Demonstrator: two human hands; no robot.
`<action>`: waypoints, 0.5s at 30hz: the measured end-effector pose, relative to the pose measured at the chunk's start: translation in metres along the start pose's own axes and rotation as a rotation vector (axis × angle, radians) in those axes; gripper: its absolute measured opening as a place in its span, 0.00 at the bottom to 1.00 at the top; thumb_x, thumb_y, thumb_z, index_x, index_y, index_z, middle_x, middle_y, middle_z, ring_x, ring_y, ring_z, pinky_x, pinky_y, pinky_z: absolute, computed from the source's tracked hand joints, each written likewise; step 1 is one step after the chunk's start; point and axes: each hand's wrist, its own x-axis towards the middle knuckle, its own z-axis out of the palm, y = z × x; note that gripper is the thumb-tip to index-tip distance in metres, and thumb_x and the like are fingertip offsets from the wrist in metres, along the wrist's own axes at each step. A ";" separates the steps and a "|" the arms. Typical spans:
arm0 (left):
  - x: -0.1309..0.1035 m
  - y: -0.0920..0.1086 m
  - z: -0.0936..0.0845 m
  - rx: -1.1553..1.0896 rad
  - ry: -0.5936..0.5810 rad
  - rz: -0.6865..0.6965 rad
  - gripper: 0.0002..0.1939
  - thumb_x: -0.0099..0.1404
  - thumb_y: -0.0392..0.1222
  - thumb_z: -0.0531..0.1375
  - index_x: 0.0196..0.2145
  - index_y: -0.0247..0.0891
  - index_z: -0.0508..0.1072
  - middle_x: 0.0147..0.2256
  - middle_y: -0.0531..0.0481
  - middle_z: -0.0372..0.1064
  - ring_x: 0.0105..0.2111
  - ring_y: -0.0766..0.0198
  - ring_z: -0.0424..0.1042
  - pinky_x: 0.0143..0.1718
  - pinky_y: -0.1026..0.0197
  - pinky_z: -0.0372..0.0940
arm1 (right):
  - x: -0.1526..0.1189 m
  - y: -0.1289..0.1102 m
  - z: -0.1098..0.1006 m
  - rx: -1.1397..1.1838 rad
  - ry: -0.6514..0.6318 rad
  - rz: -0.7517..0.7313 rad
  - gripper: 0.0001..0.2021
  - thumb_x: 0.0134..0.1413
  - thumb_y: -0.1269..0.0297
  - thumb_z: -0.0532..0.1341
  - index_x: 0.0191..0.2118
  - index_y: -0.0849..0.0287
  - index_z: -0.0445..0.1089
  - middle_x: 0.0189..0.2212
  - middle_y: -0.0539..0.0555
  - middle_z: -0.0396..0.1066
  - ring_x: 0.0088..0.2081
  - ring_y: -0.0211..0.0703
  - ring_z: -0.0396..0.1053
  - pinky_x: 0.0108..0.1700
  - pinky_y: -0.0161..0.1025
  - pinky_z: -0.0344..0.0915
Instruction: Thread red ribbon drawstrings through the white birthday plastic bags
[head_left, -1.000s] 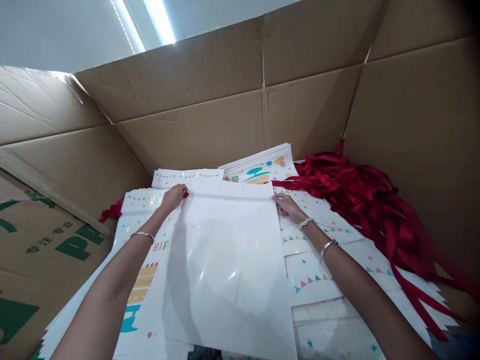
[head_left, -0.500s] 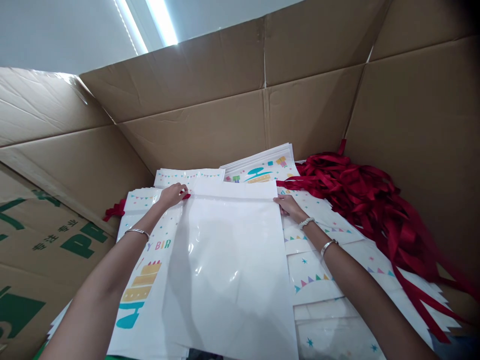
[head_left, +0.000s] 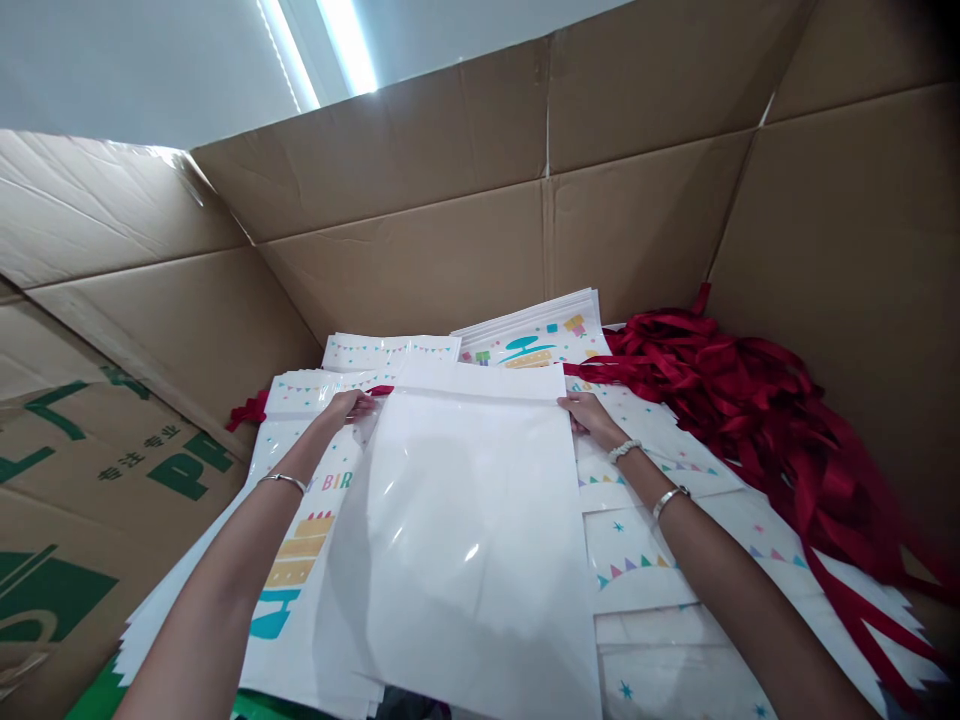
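A white plastic drawstring bag [head_left: 480,530] lies in front of me, its blank side up and a seamed band along its top. At the bag's upper left corner, my left hand [head_left: 349,408] pinches a short piece of red ribbon [head_left: 381,390] that comes out of the band. My right hand [head_left: 589,414] grips the upper right edge, thumb on top and the other fingers partly hidden beneath. Under the left forearm lies a stack of printed bags [head_left: 300,550] with a cake and coloured letters. More printed bags [head_left: 637,550] overlap under the right forearm.
Tall cardboard walls [head_left: 405,260] stand behind and at both sides. A large tangle of red ribbons [head_left: 735,390] lies at the right over the bags. Another stack of bags [head_left: 532,335] rests at the back. Green-printed cardboard [head_left: 97,500] is at the left.
My left hand has moved slightly away from the bag's corner, and more ribbon shows between them. The bag's left side has lifted and bowed. The view has shifted a little left.
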 end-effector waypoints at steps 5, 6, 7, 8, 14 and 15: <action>-0.006 0.002 0.018 -0.495 -0.071 -0.214 0.10 0.49 0.38 0.65 0.31 0.34 0.77 0.33 0.41 0.78 0.21 0.64 0.71 0.18 0.67 0.55 | 0.001 0.001 0.000 -0.017 0.005 0.017 0.08 0.60 0.65 0.60 0.39 0.64 0.71 0.08 0.45 0.57 0.11 0.32 0.51 0.15 0.27 0.47; -0.006 0.004 0.020 -0.516 -0.069 -0.216 0.09 0.49 0.37 0.65 0.31 0.34 0.77 0.33 0.42 0.78 0.20 0.65 0.70 0.16 0.68 0.53 | 0.001 0.001 0.000 -0.018 0.009 0.020 0.08 0.59 0.64 0.60 0.39 0.64 0.71 0.08 0.45 0.57 0.11 0.32 0.51 0.15 0.28 0.47; -0.005 0.005 0.020 -0.526 -0.072 -0.213 0.09 0.50 0.36 0.65 0.32 0.33 0.77 0.33 0.42 0.78 0.20 0.66 0.69 0.16 0.68 0.51 | 0.001 0.000 0.000 -0.016 0.011 0.021 0.08 0.59 0.64 0.61 0.39 0.64 0.72 0.08 0.45 0.57 0.11 0.32 0.51 0.15 0.28 0.47; -0.005 0.007 0.020 -0.544 -0.076 -0.212 0.08 0.51 0.35 0.65 0.32 0.33 0.77 0.33 0.42 0.78 0.20 0.66 0.70 0.15 0.69 0.50 | 0.001 0.000 0.000 -0.012 0.012 0.020 0.08 0.58 0.64 0.61 0.39 0.63 0.72 0.08 0.44 0.57 0.11 0.32 0.51 0.15 0.28 0.46; -0.007 0.008 0.021 -0.635 -0.075 -0.207 0.06 0.52 0.25 0.63 0.29 0.30 0.75 0.26 0.43 0.74 0.19 0.68 0.67 0.16 0.70 0.53 | 0.002 0.001 0.000 0.012 0.011 0.015 0.06 0.59 0.65 0.61 0.37 0.63 0.71 0.08 0.44 0.57 0.10 0.31 0.51 0.14 0.27 0.45; -0.008 0.007 0.020 -0.650 -0.062 -0.206 0.06 0.52 0.24 0.62 0.29 0.30 0.74 0.24 0.43 0.72 0.17 0.69 0.65 0.16 0.70 0.53 | 0.001 0.001 -0.001 0.018 0.008 0.013 0.06 0.60 0.66 0.60 0.37 0.63 0.71 0.08 0.45 0.57 0.10 0.31 0.51 0.14 0.27 0.44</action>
